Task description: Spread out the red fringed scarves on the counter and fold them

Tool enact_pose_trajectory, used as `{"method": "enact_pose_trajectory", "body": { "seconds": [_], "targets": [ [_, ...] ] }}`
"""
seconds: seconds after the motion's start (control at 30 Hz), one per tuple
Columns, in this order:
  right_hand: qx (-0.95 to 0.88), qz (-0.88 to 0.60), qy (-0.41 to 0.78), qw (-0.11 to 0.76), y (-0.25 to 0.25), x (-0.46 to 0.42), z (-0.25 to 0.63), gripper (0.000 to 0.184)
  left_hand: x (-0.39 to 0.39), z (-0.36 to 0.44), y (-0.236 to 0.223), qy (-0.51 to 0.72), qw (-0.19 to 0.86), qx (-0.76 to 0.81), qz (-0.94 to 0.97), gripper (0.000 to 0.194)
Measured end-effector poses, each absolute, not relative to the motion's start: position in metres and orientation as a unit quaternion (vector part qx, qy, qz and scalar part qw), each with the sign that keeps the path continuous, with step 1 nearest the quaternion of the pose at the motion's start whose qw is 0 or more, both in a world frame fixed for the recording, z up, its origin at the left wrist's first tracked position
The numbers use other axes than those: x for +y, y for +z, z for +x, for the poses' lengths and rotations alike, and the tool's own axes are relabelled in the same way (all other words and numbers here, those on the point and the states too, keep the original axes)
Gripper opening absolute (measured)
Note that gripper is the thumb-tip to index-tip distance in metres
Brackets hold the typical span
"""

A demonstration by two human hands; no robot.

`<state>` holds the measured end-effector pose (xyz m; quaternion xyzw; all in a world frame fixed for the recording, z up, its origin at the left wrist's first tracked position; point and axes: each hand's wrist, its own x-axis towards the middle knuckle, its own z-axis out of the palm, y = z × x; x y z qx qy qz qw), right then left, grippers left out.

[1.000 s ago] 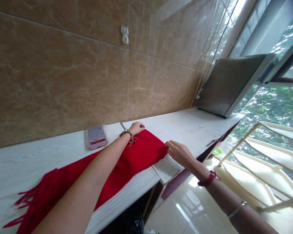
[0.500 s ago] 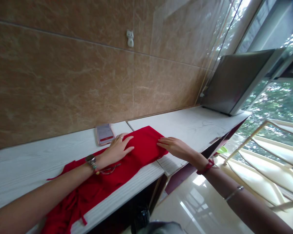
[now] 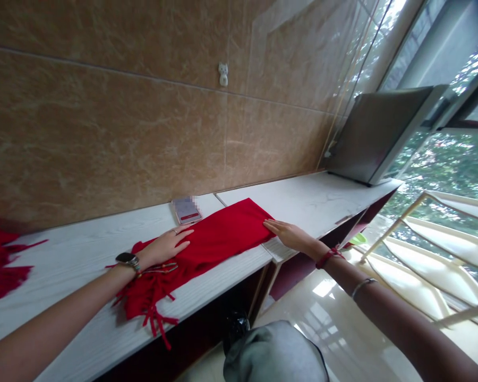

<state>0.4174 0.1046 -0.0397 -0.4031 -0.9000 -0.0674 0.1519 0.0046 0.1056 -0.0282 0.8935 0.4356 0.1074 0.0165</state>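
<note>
A red fringed scarf (image 3: 227,231) lies on the white table (image 3: 302,199), its long axis slanting from the fringe at lower left to a flat end at upper right. The left hand (image 3: 165,248) rests on it, grip open, fingers spread; the right hand (image 3: 289,233) lays extended fingers on its right edge, grip also unclosed. A phone (image 3: 186,210) sits just beyond, between scarf and tiled wall (image 3: 143,138); another red fringed cloth (image 3: 2,265) lies far left; a cream rack (image 3: 420,254) stands right.
</note>
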Motion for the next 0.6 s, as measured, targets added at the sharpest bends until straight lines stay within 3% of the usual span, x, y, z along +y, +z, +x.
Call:
{"method": "enact_pose_trajectory", "body": {
  "seconds": [0.07, 0.3, 0.47, 0.6],
  "targets": [
    [-0.905, -0.398, -0.039, 0.144, -0.028, 0.102, 0.414, 0.061, 0.1, 0.005, -0.026, 0.128, 0.014, 0.43, 0.894, 0.041],
    [-0.898, -0.397, 0.016, 0.191, 0.022, 0.117, 0.338, 0.049, 0.088, -0.003, -0.017, 0.138, 0.02, 0.425, 0.894, 0.039],
    [-0.869, -0.488, 0.008, 0.082, -0.007, 0.15, 0.289, 0.054, 0.073, -0.021, -0.02, 0.08, 0.055, 0.451, 0.888, 0.045],
    [-0.844, -0.532, -0.001, 0.066, -0.033, 0.165, 0.296, 0.055, 0.063, -0.044, -0.017, 0.047, 0.062, 0.448, 0.89, 0.048]
  ]
}}
